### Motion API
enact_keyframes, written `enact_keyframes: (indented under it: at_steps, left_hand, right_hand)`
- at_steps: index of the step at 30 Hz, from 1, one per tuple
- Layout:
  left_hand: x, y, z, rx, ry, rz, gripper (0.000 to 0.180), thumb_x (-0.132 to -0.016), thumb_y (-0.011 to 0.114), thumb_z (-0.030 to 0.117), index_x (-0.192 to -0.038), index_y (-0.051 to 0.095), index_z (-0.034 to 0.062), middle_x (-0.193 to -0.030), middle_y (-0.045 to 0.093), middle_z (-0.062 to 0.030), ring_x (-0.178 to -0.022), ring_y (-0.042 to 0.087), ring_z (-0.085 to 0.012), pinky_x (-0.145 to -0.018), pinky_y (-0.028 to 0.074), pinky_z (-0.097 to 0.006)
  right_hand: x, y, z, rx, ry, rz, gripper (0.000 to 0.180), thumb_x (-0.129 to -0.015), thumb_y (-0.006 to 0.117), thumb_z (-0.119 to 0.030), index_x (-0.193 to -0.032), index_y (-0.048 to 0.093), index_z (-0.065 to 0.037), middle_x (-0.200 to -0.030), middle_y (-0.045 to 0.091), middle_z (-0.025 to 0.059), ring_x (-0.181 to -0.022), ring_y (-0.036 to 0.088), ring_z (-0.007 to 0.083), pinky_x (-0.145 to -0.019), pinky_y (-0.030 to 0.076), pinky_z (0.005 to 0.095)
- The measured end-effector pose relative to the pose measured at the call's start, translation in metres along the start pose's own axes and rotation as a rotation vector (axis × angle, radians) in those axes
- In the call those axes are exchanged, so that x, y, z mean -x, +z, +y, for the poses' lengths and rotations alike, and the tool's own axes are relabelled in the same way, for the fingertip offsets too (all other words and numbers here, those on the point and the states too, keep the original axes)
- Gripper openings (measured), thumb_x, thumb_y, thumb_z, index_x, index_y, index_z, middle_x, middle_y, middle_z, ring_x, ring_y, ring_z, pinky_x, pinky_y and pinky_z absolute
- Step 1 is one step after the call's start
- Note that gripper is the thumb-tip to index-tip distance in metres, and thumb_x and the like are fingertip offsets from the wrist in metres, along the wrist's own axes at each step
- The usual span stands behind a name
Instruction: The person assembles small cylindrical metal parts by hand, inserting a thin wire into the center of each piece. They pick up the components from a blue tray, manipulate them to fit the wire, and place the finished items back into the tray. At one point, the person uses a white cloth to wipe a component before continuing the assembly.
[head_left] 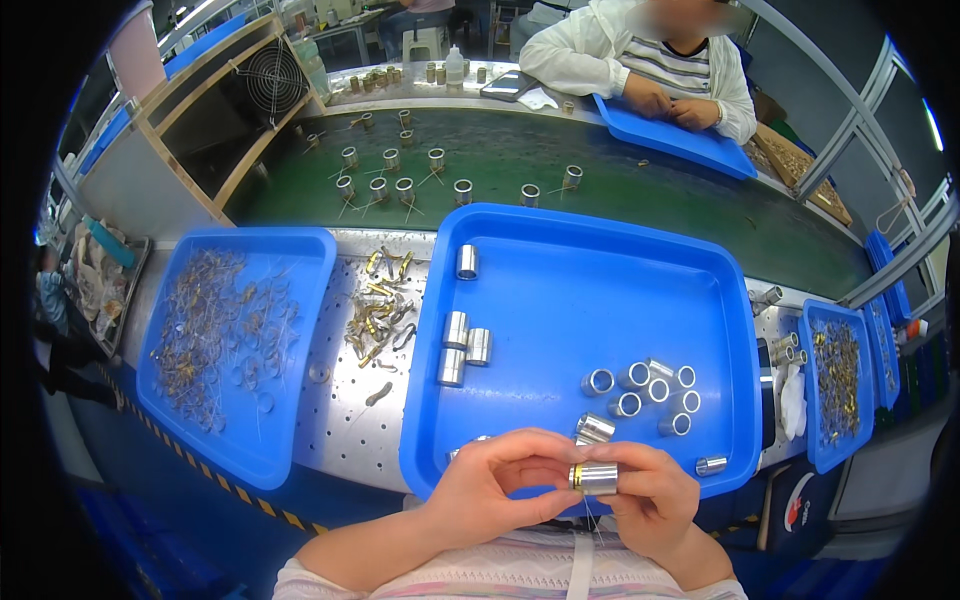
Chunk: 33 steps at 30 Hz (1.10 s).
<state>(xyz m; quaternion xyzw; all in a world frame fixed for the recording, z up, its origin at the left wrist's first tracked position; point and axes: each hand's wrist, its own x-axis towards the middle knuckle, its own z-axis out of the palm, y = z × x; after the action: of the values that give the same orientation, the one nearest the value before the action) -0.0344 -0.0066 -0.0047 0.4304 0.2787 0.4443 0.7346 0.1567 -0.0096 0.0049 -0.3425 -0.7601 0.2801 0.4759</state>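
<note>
Just over the near rim of a blue tray (560,300), both my hands hold one short metal cylinder (600,480) lying sideways. Its left end has a yellow and dark band, and thin wires hang below it. My left hand (505,485) pinches the banded end between thumb and fingertips. The bare silver end is gripped by the fingers of my right hand (655,500). Inside the tray, several silver sleeves (640,376) stand or lie beyond my right hand. More silver sleeves (453,330) are along the tray's left side.
Left, a blue tray (318,290) holds fine wire parts; yellow and dark strips (378,320) lie beside it. Behind, a green conveyor belt (500,150) carries several wired cylinders (404,190). Across it sits a person (640,70) with a blue tray (680,140). Another parts tray (838,375) is right.
</note>
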Motion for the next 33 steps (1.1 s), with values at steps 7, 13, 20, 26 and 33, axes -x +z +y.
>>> enact_keyframes:
  at_steps: [7,13,20,26,33]
  left_hand:
    - [-0.006,0.001,-0.001,0.072,-0.105,0.036,0.041,-0.075,0.067,-0.009,-0.113,0.053,-0.0051,-0.114,0.055,-0.0126,-0.105,0.057,-0.0192,-0.096,0.047,-0.032]
    - [-0.007,0.009,0.001,0.074,-0.057,0.178,0.038,-0.063,0.064,-0.018,-0.099,0.058,-0.0072,-0.106,0.055,-0.0159,-0.097,0.059,-0.023,-0.084,0.051,-0.034]
    - [0.003,-0.005,-0.005,0.05,0.022,0.057,0.037,-0.074,0.066,-0.013,-0.11,0.056,-0.0061,-0.113,0.052,-0.0126,-0.105,0.057,-0.0219,-0.095,0.048,-0.035]
    - [0.006,-0.008,0.005,0.214,-0.123,0.009,0.037,-0.078,0.065,-0.008,-0.113,0.055,-0.0041,-0.115,0.05,-0.0095,-0.103,0.058,-0.0188,-0.093,0.047,-0.029]
    - [0.045,-0.044,0.038,-0.047,0.126,0.284,0.038,-0.076,0.066,-0.007,-0.112,0.056,-0.0031,-0.111,0.055,-0.0112,-0.099,0.06,-0.0176,-0.088,0.05,-0.029]
  right_hand:
    - [0.004,-0.001,0.011,-0.07,0.02,0.022,0.019,-0.075,0.07,-0.001,-0.09,0.058,-0.001,-0.106,0.063,0.0173,-0.091,0.065,0.0279,-0.075,0.054,0.0306]
    - [0.001,-0.005,0.008,-0.18,0.04,0.005,0.018,-0.08,0.066,-0.001,-0.096,0.057,0.0,-0.115,0.058,0.0168,-0.094,0.062,0.0269,-0.078,0.053,0.0314]
    - [-0.003,0.004,0.005,-0.031,0.005,-0.023,0.024,-0.074,0.07,0.001,-0.092,0.055,-0.004,-0.108,0.063,0.0154,-0.089,0.064,0.0265,-0.073,0.053,0.0287]
    - [0.004,0.014,-0.003,0.013,0.115,0.1,0.023,-0.088,0.061,-0.022,-0.085,0.049,-0.003,-0.099,0.057,0.0174,-0.085,0.058,0.0215,-0.075,0.047,0.0314]
    - [-0.034,-0.027,0.012,0.178,0.301,0.031,0.02,-0.068,0.064,0.004,-0.084,0.053,0.0,-0.09,0.062,0.014,-0.076,0.061,0.0175,-0.073,0.048,0.0276]
